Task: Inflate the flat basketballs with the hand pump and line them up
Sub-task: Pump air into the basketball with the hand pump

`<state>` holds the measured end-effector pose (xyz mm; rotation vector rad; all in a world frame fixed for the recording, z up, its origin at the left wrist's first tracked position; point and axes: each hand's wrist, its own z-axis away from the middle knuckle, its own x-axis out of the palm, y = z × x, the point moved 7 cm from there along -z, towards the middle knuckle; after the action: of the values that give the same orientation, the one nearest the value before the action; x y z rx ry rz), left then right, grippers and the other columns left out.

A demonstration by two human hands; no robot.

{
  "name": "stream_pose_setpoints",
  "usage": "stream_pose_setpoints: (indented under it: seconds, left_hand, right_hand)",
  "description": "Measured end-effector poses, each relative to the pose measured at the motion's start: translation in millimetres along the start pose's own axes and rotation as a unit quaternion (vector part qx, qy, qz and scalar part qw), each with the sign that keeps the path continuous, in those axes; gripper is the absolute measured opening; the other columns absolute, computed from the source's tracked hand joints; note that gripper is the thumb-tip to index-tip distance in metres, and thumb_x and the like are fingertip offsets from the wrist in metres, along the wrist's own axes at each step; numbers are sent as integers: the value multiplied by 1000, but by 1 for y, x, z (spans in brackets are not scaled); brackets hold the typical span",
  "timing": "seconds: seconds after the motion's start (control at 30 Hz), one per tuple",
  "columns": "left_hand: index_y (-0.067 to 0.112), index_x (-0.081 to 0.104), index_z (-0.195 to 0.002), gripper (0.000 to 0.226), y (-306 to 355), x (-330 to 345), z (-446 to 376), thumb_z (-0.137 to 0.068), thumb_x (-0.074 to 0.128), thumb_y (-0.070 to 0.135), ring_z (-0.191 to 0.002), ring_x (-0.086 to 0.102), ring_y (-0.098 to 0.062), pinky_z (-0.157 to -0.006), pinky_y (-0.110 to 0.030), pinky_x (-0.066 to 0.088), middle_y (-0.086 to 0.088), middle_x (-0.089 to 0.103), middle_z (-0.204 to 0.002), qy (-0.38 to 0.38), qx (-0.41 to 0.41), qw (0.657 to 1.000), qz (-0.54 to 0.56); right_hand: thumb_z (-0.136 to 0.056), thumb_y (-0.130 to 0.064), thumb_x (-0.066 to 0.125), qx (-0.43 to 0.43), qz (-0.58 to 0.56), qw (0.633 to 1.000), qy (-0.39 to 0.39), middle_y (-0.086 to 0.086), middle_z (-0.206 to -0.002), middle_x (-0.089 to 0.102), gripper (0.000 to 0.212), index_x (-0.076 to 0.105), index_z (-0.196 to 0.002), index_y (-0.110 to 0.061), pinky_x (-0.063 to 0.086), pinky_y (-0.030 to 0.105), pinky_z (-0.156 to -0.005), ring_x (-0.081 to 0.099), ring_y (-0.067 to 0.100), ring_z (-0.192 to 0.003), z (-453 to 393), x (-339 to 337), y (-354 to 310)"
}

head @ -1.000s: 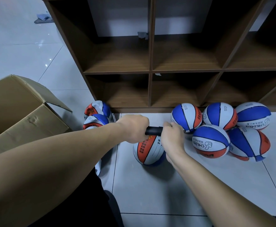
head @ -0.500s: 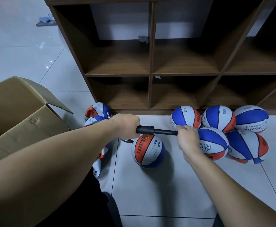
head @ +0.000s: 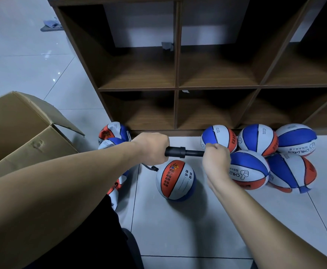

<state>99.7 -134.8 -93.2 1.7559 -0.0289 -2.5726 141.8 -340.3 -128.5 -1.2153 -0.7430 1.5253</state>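
1. The left hand (head: pixel 152 148) is curled round the barrel of the black hand pump (head: pixel 180 152), which lies level above the floor (head: pixel 197 220).
2. The right hand (head: pixel 216 159) grips the pump's handle end; a short stretch of rod shows between the barrel collar and this hand.
3. A thin black hose (head: pixel 151 168) hangs below the left hand toward the round basketball (head: pixel 175 180), which sits on the tiles just under the pump, orange panel up.
4. To the right, five blue, white and orange balls (head: pixel 256 140) cluster near the foot of the wooden shelf (head: pixel 176 65), touching one another; the nearest right one (head: pixel 292 173) looks creased.
5. On the left, flat balls (head: pixel 113 131) are piled between the shelf corner and the left forearm.
6. An open cardboard box (head: pixel 23 129) stands at the far left.
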Motion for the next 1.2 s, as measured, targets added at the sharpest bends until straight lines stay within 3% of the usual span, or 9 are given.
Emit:
stream_pose_setpoints:
  seconds: [0.3, 0.47, 0.8, 0.97, 1.1, 1.2]
  left_hand:
    - [26, 64, -85, 11, 9, 4, 0, -92, 62, 34, -68, 67, -22, -68, -40, 64, 2, 66, -75, -11, 7, 1000, -24]
    - [24, 70, -91, 16, 17, 3, 1, -94, 61, 37, -69, 68, -22, -69, -41, 65, 2, 67, -75, -15, 22, 999, -23]
    - [27, 67, -93, 11, 16, 10, 2, -94, 62, 37, -71, 64, -20, -62, -33, 55, 2, 65, -77, -29, 26, 999, -24]
    - [27, 66, -93, 7, -4, 12, 1, -95, 62, 32, -69, 63, -19, -60, -33, 53, 2, 66, -78, -51, 3, 998, -31]
    - [28, 56, -77, 19, -23, 9, 1, -94, 63, 29, -68, 60, -16, -56, -29, 45, 2, 64, -76, -50, -23, 998, -9]
    - [29, 57, -81, 16, -20, 11, 1, -95, 63, 30, -67, 59, -16, -55, -29, 43, 1, 65, -77, -43, -22, 999, -11]
  right_hand:
    - [-99, -11, 47, -16, 14, 1000, -16, 0, -65, 39, 37, 34, -65, -18, 26, 34, -56, 34, 22, -62, 24, 25, -2]
    - [-101, -16, 48, -31, 29, 999, -29, 1, -71, 43, 37, 38, -66, -18, 30, 34, -56, 39, 22, -63, 23, 34, 0]
    - [-99, -20, 52, -18, 36, 994, -102, 1, -66, 35, 32, 37, -71, -17, 26, 33, -56, 33, 21, -61, 16, 33, 15]
    - [-90, -17, 56, 22, 39, 997, -67, -1, -63, 29, 36, 32, -64, -22, 22, 39, -62, 27, 23, -69, -2, 6, 20]
    - [-83, -16, 56, 83, -8, 995, -55, 5, -67, 24, 28, 31, -71, -21, 16, 38, -58, 21, 24, -67, -22, -17, 32]
    - [-85, -12, 52, 87, -21, 995, -37, -3, -60, 24, 31, 28, -69, -20, 16, 41, -60, 20, 24, -65, -22, -20, 32]
